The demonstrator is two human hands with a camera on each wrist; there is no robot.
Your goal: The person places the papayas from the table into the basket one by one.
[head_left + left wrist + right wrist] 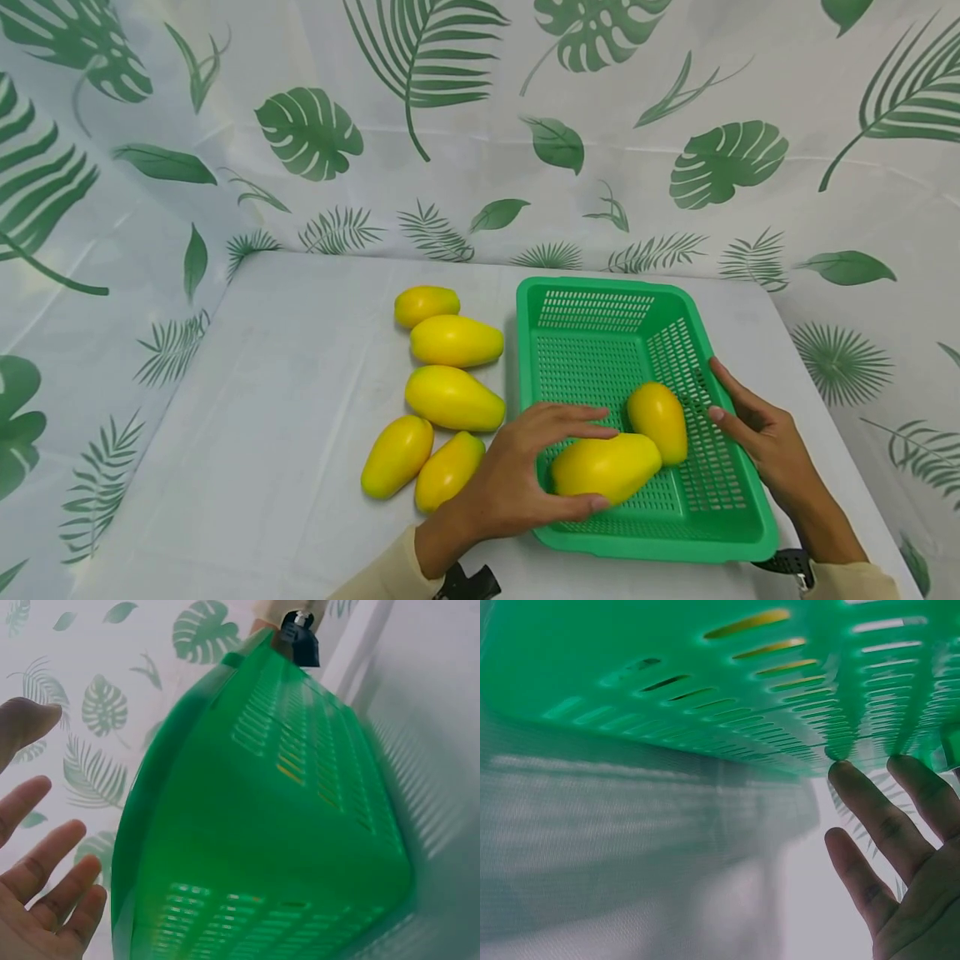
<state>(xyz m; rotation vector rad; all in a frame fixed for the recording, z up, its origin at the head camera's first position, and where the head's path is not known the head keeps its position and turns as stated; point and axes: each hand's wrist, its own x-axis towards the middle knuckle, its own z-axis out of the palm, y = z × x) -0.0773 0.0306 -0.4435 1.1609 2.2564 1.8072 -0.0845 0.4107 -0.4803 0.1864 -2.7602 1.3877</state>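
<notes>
Fruit [606, 468], yellow and plump, lies inside the near part of the green basket [652, 548], below the left hand [517, 475]. That hand is spread wide, thumb on the near side and fingers on the far; the left wrist view shows its fingers apart above the rim. Whether it touches the fruit, I cannot tell. Just beyond, a second fruit [658, 423] lies by the right wall, partly overlapped by the first. The right hand [768, 437] grips the basket's right side, thumb on the rim, with fingertips against the outer wall in the right wrist view. Left of the basket on the white table [262, 458] lie two fruits [397, 458], one partly behind the left hand, then three fruits [456, 398] one beyond another. Past the table rises a leaf-print backdrop [465, 179].
</notes>
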